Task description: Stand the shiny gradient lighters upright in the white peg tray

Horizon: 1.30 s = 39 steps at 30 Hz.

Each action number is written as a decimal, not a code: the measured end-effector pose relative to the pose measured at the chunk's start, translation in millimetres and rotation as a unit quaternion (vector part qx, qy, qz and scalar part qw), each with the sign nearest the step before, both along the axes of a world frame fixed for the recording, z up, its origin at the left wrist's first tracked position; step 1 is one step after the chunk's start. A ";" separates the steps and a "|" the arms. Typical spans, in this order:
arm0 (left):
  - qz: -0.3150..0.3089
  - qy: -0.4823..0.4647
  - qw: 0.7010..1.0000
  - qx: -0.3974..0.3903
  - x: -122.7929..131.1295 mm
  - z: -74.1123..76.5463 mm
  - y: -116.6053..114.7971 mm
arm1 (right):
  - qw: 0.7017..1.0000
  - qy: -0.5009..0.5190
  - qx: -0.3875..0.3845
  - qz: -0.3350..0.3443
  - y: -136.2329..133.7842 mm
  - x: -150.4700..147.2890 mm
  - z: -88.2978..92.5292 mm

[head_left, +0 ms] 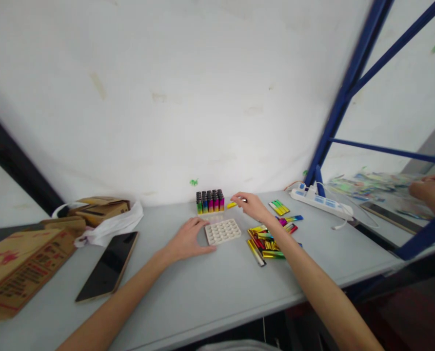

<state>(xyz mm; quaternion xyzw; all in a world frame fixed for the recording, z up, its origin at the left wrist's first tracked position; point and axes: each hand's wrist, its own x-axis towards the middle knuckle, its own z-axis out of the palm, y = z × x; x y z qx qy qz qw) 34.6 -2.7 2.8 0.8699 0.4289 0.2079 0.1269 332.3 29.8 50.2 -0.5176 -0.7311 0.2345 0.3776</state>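
My right hand [251, 204] pinches a slim yellow tube [232, 204] to the right of a block of upright shiny tubes [210, 202]. Those tubes have dark tops and run from green and blue to purple and pink. On the table in front of them lies a white tray with rows of round hollows [223, 232]. My left hand [188, 240] rests by its left edge, thumb and fingers spread apart; I cannot tell whether they touch it. Under my right forearm is a loose pile of metallic coloured tubes [266, 241], partly hidden.
A small row of green and yellow tubes [279, 207] lies farther right, near a white power strip [322, 202]. At left are a dark tablet [109, 265], a white bag [111, 229] and cardboard boxes [27, 265]. Beyond the blue frame [334, 112], another person's hands [431, 190] show.
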 end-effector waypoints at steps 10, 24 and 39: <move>0.014 -0.026 1.000 -0.003 -0.5 -0.7 -0.4 | 0.963 0.257 -0.069 0.048 -12.0 -22.2 -29.2; 0.017 -0.002 0.999 -0.029 7.4 -3.3 -8.8 | 0.971 0.235 -0.024 -0.031 -31.2 -41.5 -34.0; 0.013 0.000 1.000 -0.003 13.4 -4.2 -14.6 | 0.989 0.110 0.015 -0.102 -32.1 -43.4 -35.1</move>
